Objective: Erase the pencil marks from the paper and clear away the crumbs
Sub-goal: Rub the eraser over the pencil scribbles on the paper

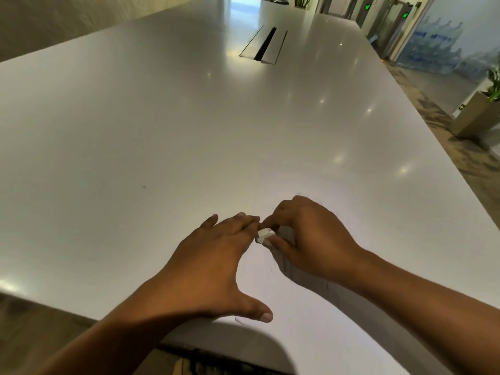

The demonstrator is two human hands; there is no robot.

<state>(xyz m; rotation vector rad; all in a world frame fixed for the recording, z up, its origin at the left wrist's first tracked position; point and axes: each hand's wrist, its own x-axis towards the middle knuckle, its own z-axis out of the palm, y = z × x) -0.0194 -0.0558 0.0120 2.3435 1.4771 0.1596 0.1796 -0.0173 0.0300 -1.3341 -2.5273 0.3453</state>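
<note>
The white worktop [189, 117] was seen with the paper [259, 290] laid at its near edge. On the paper the left hand [213, 266] was pressed flat, fingers straight. Over the paper's middle the right hand [305, 239] was curled, the eraser [264, 235] pinched in it. Dark crumbs [321, 203] were scattered toward the paper's far side

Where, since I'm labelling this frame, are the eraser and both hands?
eraser [264, 235]: head view, on its pale top face.
left hand [213, 265]: head view, on the back of the hand.
right hand [312, 238]: head view, on the back of the hand.
</note>
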